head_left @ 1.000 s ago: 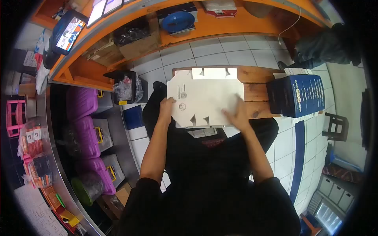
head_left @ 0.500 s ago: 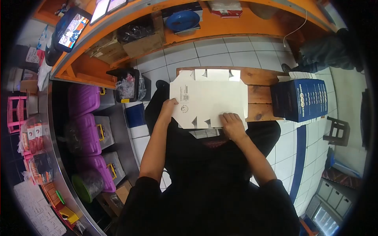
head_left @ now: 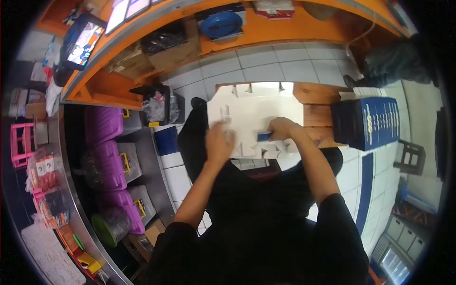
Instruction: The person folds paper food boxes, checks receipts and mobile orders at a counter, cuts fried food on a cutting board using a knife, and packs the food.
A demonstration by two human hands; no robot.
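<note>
Noted orange shelving [head_left: 294, 28] spanning the top of view, beyond a strip of tiled floor. Below it, at centre, found a wooden bench [head_left: 316, 116], crossing in front of the knees. To the left, logged storage boxes with purple lids [head_left: 105, 124], lined up under a metal counter. On the right part of the bench, recorded blue printed cardboard [head_left: 380, 123] with white tabs showing along an edge.

Located a white cardboard sheet [head_left: 256, 109] lying on the bench, left of the blue printed cardboard and apart from it, with notched flaps along far and near edges. Over its left part, observed the left hand [head_left: 220, 141], motion-blurred; cannot tell finger opening, contact or hold. Over its near right part, observed the right hand [head_left: 285, 128], fingers bent, closed on one end of a small blue piece [head_left: 264, 136]. Cannot tell whether a turned-up flap of the sheet or separate.
</note>
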